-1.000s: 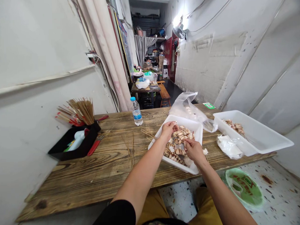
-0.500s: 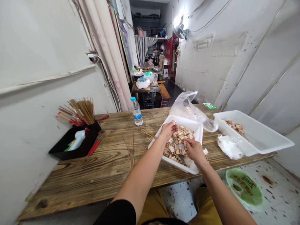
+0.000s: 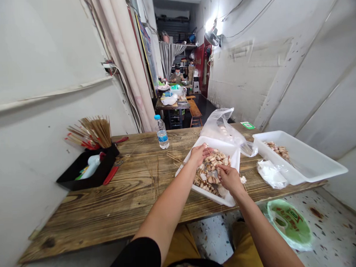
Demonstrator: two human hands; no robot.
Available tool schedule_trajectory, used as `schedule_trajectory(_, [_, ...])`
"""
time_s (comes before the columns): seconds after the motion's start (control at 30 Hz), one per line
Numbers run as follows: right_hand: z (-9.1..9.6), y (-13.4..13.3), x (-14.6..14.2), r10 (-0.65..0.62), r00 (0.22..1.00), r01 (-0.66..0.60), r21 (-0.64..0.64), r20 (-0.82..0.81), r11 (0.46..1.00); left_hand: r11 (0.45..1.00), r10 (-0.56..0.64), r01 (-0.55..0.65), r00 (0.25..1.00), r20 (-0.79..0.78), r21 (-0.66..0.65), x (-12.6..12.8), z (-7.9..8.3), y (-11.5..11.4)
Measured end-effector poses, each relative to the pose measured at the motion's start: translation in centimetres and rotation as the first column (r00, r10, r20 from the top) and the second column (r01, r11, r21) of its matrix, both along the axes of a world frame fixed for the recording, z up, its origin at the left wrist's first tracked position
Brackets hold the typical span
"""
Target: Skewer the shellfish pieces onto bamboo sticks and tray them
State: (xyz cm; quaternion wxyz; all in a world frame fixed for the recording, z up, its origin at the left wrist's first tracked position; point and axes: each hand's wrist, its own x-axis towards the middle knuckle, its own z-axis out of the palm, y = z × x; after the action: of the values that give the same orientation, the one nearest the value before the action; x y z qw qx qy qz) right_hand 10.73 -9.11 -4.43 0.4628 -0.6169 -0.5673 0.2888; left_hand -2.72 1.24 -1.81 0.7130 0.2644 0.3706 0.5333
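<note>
My left hand (image 3: 199,154) is over the far left part of a white plastic tray (image 3: 236,156), its fingertips closed on a small pale mushroom piece (image 3: 207,145). To its right, my right hand (image 3: 228,178) pinches what looks like a thin bamboo skewer, mostly hidden by the fingers. Below both hands, cut mushroom pieces (image 3: 211,178) with brown edges fill much of the tray, some in rows as if on sticks. Several loose bamboo skewers (image 3: 155,177) lie on the wooden table left of the tray; others poke over its left rim (image 3: 174,157).
A second white tray (image 3: 319,167) holding skewered pieces stands at right, beside a clear bag with white contents (image 3: 271,174). Behind the near tray lies a plastic bag (image 3: 218,126). A water bottle (image 3: 162,134) and black box (image 3: 89,179) stand left. A person (image 3: 177,76) sits far back.
My right hand has shifted very slightly left toward my left hand, and the left fingers have moved a little. The trays and table items stay in place.
</note>
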Motion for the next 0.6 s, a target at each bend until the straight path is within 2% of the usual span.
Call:
schedule_trajectory(0.17, [0.46, -0.06, -0.06, -0.002, 0.999, 0.004, -0.042, 0.05, 0.999, 1.0, 0.012, -0.012, 0.999, -0.03, -0.01, 0.03, 0.44, -0.26])
schedule_trajectory(0.6, [0.64, -0.07, -0.06, 0.018, 0.993, -0.013, -0.049, 0.116, 0.999, 0.999, 0.028, -0.029, 0.998, -0.054, -0.016, -0.03, 0.04, 0.07])
